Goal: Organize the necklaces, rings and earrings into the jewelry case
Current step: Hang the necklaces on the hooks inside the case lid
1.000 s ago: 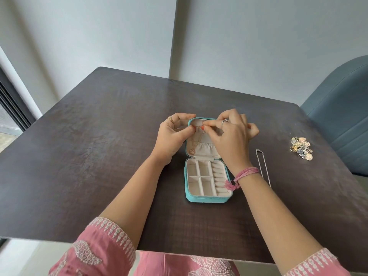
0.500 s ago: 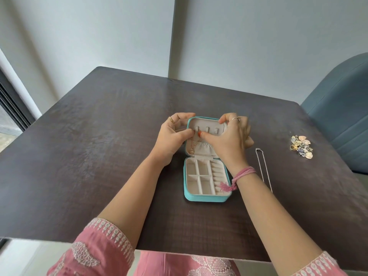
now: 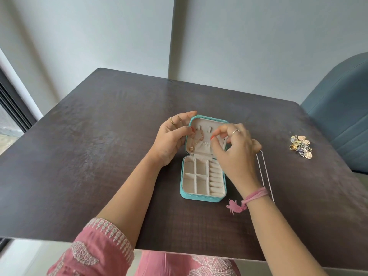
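The teal jewelry case lies open mid-table, its lid standing up behind the cream compartments. A gold necklace with a small ring pendant hangs inside the lid at the left. My left hand grips the lid's left edge, with the thumb tip on the top of the gold chain. In front of the lid's right half, my right hand has curled fingers, thumb and forefinger pinched together; I see nothing between them. A silver necklace lies on the table to the right of that hand. Further right sits a pile of rings and earrings.
The dark wooden table reaches to the near edge by my pink sleeves. A blue-grey chair stands at the table's right side. A pink thread band hangs from my right wrist beside the case.
My right hand has come down and to the right off the lid's top, uncovering the hooks and the hanging gold necklace. My left hand has stayed at the lid's left edge.
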`<state>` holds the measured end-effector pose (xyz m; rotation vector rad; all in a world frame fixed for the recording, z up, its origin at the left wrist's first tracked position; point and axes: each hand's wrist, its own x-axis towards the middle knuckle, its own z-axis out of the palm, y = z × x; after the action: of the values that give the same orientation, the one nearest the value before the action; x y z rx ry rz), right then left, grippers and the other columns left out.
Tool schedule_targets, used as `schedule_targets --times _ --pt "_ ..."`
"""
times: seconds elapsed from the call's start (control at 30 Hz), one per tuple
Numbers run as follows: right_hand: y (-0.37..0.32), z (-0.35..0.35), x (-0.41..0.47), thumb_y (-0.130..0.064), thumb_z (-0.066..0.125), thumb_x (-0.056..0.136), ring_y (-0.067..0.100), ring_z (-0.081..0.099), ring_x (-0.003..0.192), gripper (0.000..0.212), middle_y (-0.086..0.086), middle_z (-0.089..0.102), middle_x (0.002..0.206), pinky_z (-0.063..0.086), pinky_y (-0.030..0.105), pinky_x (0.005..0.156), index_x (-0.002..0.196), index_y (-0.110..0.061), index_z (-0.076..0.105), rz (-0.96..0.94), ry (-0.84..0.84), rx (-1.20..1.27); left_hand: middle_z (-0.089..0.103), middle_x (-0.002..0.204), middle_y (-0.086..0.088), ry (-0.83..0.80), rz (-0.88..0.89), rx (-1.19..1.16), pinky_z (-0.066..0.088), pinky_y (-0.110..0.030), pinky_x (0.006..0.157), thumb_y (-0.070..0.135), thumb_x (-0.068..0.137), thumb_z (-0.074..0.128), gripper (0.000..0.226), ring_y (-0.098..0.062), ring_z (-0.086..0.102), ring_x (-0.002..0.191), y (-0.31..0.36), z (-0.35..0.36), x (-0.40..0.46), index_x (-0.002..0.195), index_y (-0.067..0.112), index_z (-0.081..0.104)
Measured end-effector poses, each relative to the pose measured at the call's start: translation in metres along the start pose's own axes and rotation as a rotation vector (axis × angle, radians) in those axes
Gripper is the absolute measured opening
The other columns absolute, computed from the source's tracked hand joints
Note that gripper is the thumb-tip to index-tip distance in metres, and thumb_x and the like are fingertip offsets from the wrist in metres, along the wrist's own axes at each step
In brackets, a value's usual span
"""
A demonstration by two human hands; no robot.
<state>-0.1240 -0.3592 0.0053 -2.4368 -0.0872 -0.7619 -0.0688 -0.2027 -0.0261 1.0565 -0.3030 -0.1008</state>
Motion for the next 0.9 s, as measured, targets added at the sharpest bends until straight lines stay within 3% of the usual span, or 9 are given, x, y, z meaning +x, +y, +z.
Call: schedule_targets --times 0.23,0.47,0.63,0.7,0.8,0.9 --pt "0.005 0.014 -0.015 -0.024 0.057 0.085 0.015 0.048 0.088 0.023 -0.007 0.053 0.09 0.025 0.04 0.084 0.097 -0.034 0.074 -0.272 -0.066 -0.327 0.07 0.1 -0.002 -0.019 0.029 -0.042 0.056 -0.027 0.072 -0.003 0.08 0.054 0.037 -0.016 0.065 0.089 0.002 -0.001 -0.003 0.112 0.012 0.066" --pt "0.008 0.016 -0.018 -0.024 0.035 0.091 0.017 0.046 0.088 0.042 -0.007 0.052 0.089 0.026 0.043 0.085 0.097 -0.036 0.074 -0.392 -0.102 -0.493 0.071 0.099 0.001 0.023 0.017 -0.043 0.057 -0.03 0.075 -0.001 0.081 0.054 0.036 -0.015 0.065 0.091 0.001 -0.003 -0.001 0.109 0.017 0.069" --pt "0.008 0.01 -0.02 -0.023 0.031 0.091 0.016 0.044 0.088 0.046 -0.007 0.052 0.09 0.025 0.043 0.085 0.092 -0.036 0.075 -0.419 -0.103 -0.527 0.071 0.099 0.001 0.021 0.016 -0.014 0.056 -0.03 0.076 -0.001 0.083 0.053 0.035 -0.015 0.065 0.092 0.0 -0.003 -0.001 0.11 0.017 0.068" --pt "0.004 0.009 -0.02 -0.022 0.034 0.091 0.016 0.045 0.089 0.044 -0.007 0.053 0.09 0.024 0.042 0.085 0.091 -0.035 0.075 -0.43 -0.092 -0.537 0.071 0.1 0.001 0.015 0.016 -0.016 0.057 -0.03 0.077 -0.002 0.084 0.053 0.035 -0.014 0.065 0.093 0.001 -0.003 -0.001 0.11 0.017 0.068" --pt "0.001 0.012 -0.021 -0.013 0.061 0.088 0.02 0.054 0.088 0.029 -0.004 0.055 0.089 0.024 0.043 0.084 0.103 -0.035 0.074 -0.487 -0.121 -0.541 0.071 0.1 0.001 0.01 0.012 -0.024 0.057 -0.029 0.077 -0.001 0.084 0.053 0.035 -0.014 0.065 0.093 0.001 -0.002 -0.001 0.109 0.018 0.068" --pt "0.001 0.014 -0.02 -0.011 0.073 0.079 0.022 0.056 0.089 0.036 -0.002 0.056 0.09 0.024 0.044 0.084 0.106 -0.035 0.072 -0.488 -0.165 -0.555 0.07 0.103 0.0 0.004 0.0 -0.024 0.056 -0.03 0.08 0.002 0.083 0.054 0.035 -0.015 0.064 0.095 0.001 -0.002 -0.002 0.108 0.021 0.069"
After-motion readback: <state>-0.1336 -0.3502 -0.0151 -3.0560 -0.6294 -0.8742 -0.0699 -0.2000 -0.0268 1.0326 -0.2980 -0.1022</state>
